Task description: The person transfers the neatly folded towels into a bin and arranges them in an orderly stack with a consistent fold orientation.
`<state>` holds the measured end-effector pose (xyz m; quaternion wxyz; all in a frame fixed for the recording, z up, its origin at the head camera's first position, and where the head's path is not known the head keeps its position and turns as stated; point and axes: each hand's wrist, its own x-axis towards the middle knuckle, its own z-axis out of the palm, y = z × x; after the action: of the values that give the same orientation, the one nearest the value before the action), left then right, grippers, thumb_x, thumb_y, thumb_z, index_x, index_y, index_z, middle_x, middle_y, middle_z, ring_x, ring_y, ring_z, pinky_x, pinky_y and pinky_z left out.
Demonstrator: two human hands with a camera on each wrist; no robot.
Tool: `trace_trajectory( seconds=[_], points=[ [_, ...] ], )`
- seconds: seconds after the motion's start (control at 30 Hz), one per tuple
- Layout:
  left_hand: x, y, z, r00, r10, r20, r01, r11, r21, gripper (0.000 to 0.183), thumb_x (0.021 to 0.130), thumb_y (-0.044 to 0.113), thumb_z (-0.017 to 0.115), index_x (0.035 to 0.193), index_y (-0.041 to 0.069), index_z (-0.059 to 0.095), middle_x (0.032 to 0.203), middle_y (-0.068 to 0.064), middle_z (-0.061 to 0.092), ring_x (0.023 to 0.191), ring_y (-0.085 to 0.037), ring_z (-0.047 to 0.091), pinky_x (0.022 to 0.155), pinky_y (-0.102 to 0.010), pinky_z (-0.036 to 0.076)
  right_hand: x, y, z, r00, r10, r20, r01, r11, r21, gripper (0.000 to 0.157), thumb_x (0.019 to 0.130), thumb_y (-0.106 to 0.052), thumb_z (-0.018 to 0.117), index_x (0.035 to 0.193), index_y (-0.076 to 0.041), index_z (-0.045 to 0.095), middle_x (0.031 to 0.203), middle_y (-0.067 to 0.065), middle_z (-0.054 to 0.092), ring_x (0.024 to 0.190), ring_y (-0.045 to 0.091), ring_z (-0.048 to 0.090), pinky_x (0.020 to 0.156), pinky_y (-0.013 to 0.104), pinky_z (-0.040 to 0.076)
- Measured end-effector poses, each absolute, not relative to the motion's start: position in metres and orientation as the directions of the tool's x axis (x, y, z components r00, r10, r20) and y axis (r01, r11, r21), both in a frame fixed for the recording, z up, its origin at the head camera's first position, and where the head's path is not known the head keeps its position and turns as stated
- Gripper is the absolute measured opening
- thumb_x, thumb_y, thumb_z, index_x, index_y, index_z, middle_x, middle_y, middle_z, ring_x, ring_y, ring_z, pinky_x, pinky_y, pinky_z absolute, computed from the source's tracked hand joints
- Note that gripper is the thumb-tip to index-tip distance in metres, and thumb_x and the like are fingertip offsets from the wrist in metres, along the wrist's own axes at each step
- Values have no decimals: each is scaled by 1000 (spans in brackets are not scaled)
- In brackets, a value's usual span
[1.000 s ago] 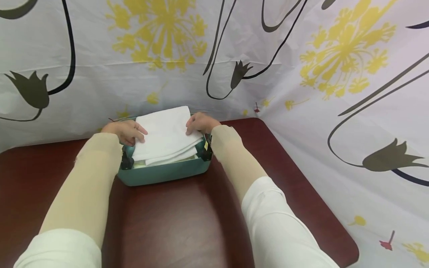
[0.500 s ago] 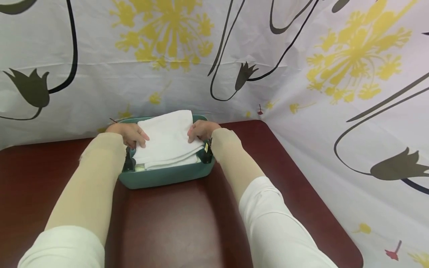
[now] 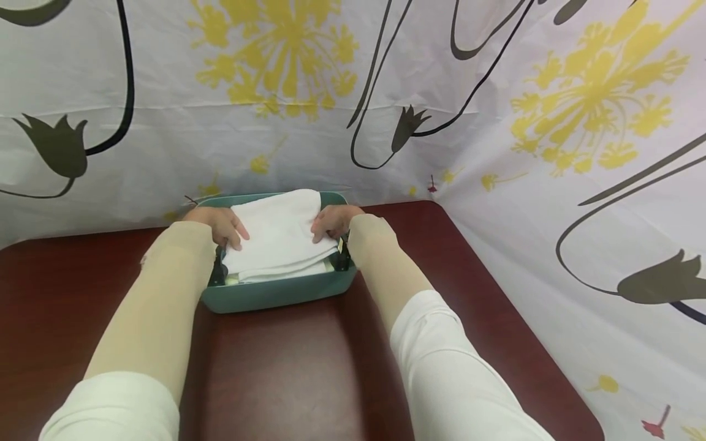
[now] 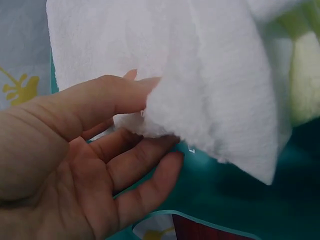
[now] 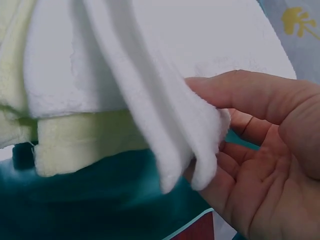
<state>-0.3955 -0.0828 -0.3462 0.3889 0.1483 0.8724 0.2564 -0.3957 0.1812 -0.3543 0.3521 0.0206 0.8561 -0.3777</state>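
A folded white towel (image 3: 278, 229) lies over the teal basket (image 3: 278, 296), its near edge showing stacked layers. My left hand (image 3: 220, 226) pinches the towel's left side; in the left wrist view the thumb is on top and the fingers curl beneath the fluffy edge. On the opposite side my right hand (image 3: 333, 222) pinches the towel's right edge, thumb above and fingers under the folded layers in the right wrist view. Below it in the basket lie another white layer (image 5: 70, 75) and a pale yellow towel (image 5: 85, 140).
The basket stands on a dark red-brown table (image 3: 281, 367) near its back edge. Behind and to the right hangs a white curtain (image 3: 386, 73) with yellow and grey flower prints. Dark wrist gear (image 3: 342, 254) hangs beneath the right wrist, close to the basket's wall.
The towel and both hands sit slightly lower over the basket, and more of its back rim shows. The whole head view has shifted a little. Both hands keep their hold on the towel.
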Motion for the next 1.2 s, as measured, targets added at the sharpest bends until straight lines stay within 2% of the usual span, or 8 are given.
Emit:
trace_trajectory(
  seconds=[0.17,0.27,0.47,0.57,0.73,0.9,1.07,1.2],
  points=[
    [-397,-83,-345,-651,452,-610,76,838,540,43,86,9,66,125,-3,54,129,-26,46,112,-33,49,95,-46,39,-393,183,-349,-721,-262,-642,280,737,-615,34,84,1,65,118,-2,58,87,5,51,70,15,43,66,26,42],
    [-396,-83,-340,-639,461,-616,81,837,541,42,85,8,67,124,-4,55,125,-26,49,110,-33,51,93,-45,40,-391,183,-345,-700,-290,-653,240,765,-597,41,86,-1,63,126,-3,54,92,4,52,70,15,41,66,26,41],
    [-389,-80,-336,-637,449,-627,58,839,541,41,86,9,67,124,-3,55,124,-25,51,111,-35,51,92,-46,41,-389,182,-346,-673,-278,-685,229,803,-550,48,85,-3,66,130,-2,50,124,7,49,97,16,47,83,27,43],
    [-388,-80,-338,-645,432,-630,32,839,543,42,85,11,68,123,-1,56,126,-26,50,113,-37,50,91,-48,41,-390,183,-348,-670,-266,-693,222,819,-529,46,85,-5,66,129,-2,51,128,9,48,103,16,47,90,29,42],
    [-389,-79,-343,-658,409,-633,10,844,536,40,85,12,68,123,1,56,128,-28,47,114,-39,49,91,-50,41,-390,183,-349,-671,-264,-693,193,840,-507,42,85,-8,67,125,-1,53,116,6,52,96,15,47,87,27,42],
    [-389,-77,-342,-637,429,-640,33,845,534,39,87,11,67,122,0,55,124,-24,49,106,-31,51,89,-43,43,-387,182,-347,-676,-257,-691,179,852,-492,38,86,-10,67,121,-1,55,105,4,51,90,15,46,81,26,41],
    [-393,-78,-336,-580,491,-650,113,839,533,40,87,8,65,123,-5,52,118,-20,51,96,-21,52,86,-35,43,-387,181,-347,-688,-262,-677,180,842,-509,33,86,-10,67,116,-1,57,103,5,52,90,16,49,89,31,42],
    [-394,-77,-331,-562,501,-658,138,841,523,43,87,7,64,126,-7,49,123,-22,49,98,-19,54,88,-35,43,-388,179,-346,-670,-269,-692,209,827,-523,32,89,-11,62,117,3,55,101,10,53,90,20,51,95,37,39]
  ],
)
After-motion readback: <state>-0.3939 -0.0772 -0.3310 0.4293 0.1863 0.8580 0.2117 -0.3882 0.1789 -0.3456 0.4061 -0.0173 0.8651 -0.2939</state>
